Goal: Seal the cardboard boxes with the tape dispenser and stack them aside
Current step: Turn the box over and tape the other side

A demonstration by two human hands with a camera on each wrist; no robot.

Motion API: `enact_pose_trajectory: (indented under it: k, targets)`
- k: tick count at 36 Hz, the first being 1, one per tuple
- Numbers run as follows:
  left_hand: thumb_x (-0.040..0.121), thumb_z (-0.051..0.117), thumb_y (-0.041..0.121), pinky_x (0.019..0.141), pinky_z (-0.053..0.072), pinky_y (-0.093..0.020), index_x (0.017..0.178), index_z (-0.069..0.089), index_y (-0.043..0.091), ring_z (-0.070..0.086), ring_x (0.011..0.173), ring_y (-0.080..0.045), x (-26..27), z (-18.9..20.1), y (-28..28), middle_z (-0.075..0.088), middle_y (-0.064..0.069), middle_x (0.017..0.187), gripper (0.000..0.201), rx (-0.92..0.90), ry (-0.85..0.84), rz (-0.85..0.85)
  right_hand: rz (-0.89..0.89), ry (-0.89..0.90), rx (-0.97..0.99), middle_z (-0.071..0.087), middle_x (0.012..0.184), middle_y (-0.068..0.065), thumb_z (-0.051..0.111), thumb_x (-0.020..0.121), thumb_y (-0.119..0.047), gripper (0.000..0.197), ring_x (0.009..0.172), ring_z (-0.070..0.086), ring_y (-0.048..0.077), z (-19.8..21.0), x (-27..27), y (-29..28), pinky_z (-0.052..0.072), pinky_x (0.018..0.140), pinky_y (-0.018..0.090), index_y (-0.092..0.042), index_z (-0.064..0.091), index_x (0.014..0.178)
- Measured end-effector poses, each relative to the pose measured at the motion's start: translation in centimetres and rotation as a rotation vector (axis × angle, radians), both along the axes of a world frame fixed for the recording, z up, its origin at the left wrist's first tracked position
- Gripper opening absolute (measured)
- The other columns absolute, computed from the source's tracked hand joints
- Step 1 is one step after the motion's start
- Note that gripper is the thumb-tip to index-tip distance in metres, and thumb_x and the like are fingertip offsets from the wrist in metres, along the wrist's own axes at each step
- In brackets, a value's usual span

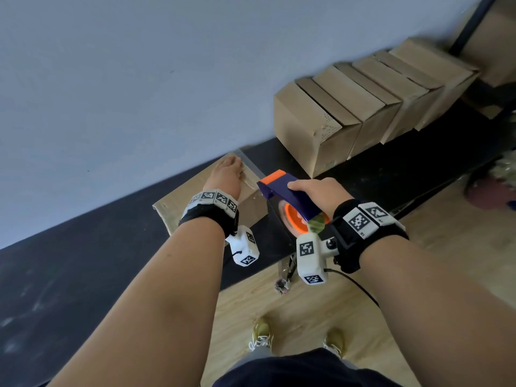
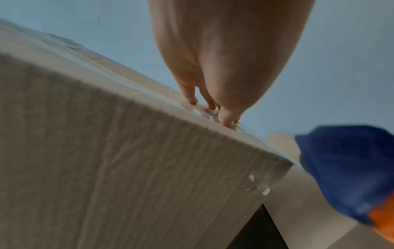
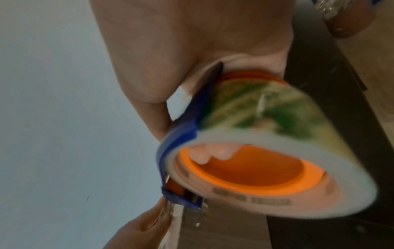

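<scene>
— So, the left hand point(image 1: 226, 174)?
— Fingers point(image 2: 190, 94) straight, tips pressing clear tape onto the box point(image 1: 208, 191) top at its far edge, mid-frame.
— And the right hand point(image 1: 321, 191)?
— Fingers curled inside the orange core, clamped on the dispenser point(image 1: 287, 192), just beside the box's right corner.
— Room?
— Bare dark table point(image 1: 83, 261) lower left; sealed boxes point(image 1: 357, 107) rowed upper right against the wall point(image 1: 139, 65).

Black wristbands point(image 1: 212, 216) with coded white blocks
</scene>
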State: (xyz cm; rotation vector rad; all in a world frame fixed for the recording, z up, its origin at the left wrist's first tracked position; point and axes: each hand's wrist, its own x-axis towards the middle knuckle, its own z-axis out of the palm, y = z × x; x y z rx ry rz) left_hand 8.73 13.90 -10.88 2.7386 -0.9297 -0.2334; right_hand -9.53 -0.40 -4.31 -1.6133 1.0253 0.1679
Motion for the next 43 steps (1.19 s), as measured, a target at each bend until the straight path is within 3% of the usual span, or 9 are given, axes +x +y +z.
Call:
enact_pose_trajectory:
  k: [4, 9, 16, 21, 26, 31, 36, 40, 43]
  targets:
    - [0.101, 0.032, 0.008, 0.12, 0.009, -0.03, 0.152, 0.019, 0.007, 0.008, 0.148, -0.023, 0.3, -0.1, -0.2, 0.012, -0.008, 0.16, 0.052, 0.079, 0.015, -0.014, 0.034, 0.009, 0.005, 0.068, 0.096, 0.01, 0.07, 0.081, -0.042, 0.046, 0.085, 0.064, 0.023, -0.7, -1.1, -0.8, 0.049, 0.071, 0.03, -0.005, 0.062, 0.106]
    - [0.099, 0.033, 0.004, 0.119, 0.012, -0.033, 0.151, 0.02, 0.009, 0.009, 0.148, -0.024, -0.1, 0.2, -0.4, 0.011, -0.007, 0.16, 0.054, 0.078, 0.032, 0.006, 0.053, 0.034, 0.032, 0.068, 0.098, 0.011, 0.069, 0.081, -0.046, 0.05, 0.084, 0.066, 0.023, -1.1, -2.1, -1.3, 0.046, 0.064, 0.028, -0.006, 0.061, 0.11]
    - [0.102, 0.031, 0.011, 0.119, 0.012, -0.041, 0.151, 0.022, 0.011, 0.005, 0.148, -0.023, -0.5, 0.2, -0.6, 0.01, -0.005, 0.161, 0.05, 0.064, 0.061, 0.018, 0.058, 0.05, 0.023, 0.066, 0.101, 0.009, 0.069, 0.08, -0.048, 0.053, 0.088, 0.063, 0.022, -1.9, -2.3, -1.2, 0.048, 0.07, 0.031, -0.009, 0.057, 0.114]
    - [0.102, 0.026, 0.026, 0.118, 0.01, -0.046, 0.148, 0.028, 0.013, 0.006, 0.148, -0.02, -1.5, 0.0, -1.0, 0.014, -0.003, 0.16, 0.048, -0.003, 0.085, 0.097, 0.053, 0.061, 0.007, 0.065, 0.105, 0.011, 0.068, 0.083, -0.044, 0.049, 0.095, 0.063, 0.025, -2.4, -1.6, -0.5, 0.051, 0.087, 0.035, -0.006, 0.057, 0.113]
    - [0.097, 0.033, 0.05, 0.118, -0.004, -0.04, 0.154, 0.012, 0.018, -0.007, 0.148, -0.016, -2.6, -0.5, -0.8, 0.001, 0.003, 0.162, 0.068, -0.004, 0.091, 0.144, 0.052, 0.066, 0.036, 0.064, 0.106, 0.009, 0.067, 0.085, -0.044, 0.045, 0.093, 0.061, 0.022, -2.8, -1.3, -0.3, 0.048, 0.082, 0.032, -0.009, 0.055, 0.11]
    - [0.099, 0.027, 0.052, 0.118, -0.008, -0.039, 0.154, 0.003, 0.018, -0.014, 0.147, -0.014, -3.0, -1.0, -0.6, -0.007, 0.002, 0.161, 0.069, 0.035, 0.079, 0.141, 0.058, 0.077, 0.042, 0.063, 0.102, 0.007, 0.067, 0.083, -0.046, 0.047, 0.086, 0.06, 0.02, -3.4, -0.8, -0.4, 0.047, 0.076, 0.03, -0.01, 0.055, 0.111]
    - [0.1, 0.022, 0.052, 0.118, -0.009, -0.04, 0.154, 0.001, 0.017, -0.015, 0.147, -0.015, -3.5, -1.0, -0.7, -0.009, 0.001, 0.161, 0.068, 0.061, 0.049, 0.139, 0.042, 0.097, 0.067, 0.068, 0.1, 0.011, 0.071, 0.069, -0.053, 0.062, 0.09, 0.068, 0.029, -3.3, 0.1, -0.6, 0.054, 0.09, 0.043, -0.009, 0.06, 0.111]
    - [0.1, 0.021, 0.052, 0.118, -0.009, -0.039, 0.154, 0.001, 0.017, -0.015, 0.147, -0.015, -3.5, -1.0, -0.7, -0.009, 0.001, 0.161, 0.067, 0.068, 0.039, 0.142, 0.071, 0.109, 0.106, 0.072, 0.091, 0.016, 0.073, 0.073, -0.049, 0.055, 0.07, 0.071, 0.027, -3.1, 0.8, -1.3, 0.058, 0.065, 0.031, -0.005, 0.064, 0.104]
    - [0.1, 0.021, 0.052, 0.118, -0.009, -0.039, 0.154, 0.001, 0.017, -0.014, 0.147, -0.015, -3.5, -1.0, -0.8, -0.008, 0.001, 0.161, 0.067, 0.073, 0.029, 0.145, 0.089, 0.118, 0.112, 0.07, 0.082, 0.017, 0.073, 0.069, -0.047, 0.052, 0.058, 0.066, 0.027, -2.6, 1.3, -1.8, 0.052, 0.062, 0.032, -0.004, 0.067, 0.098]
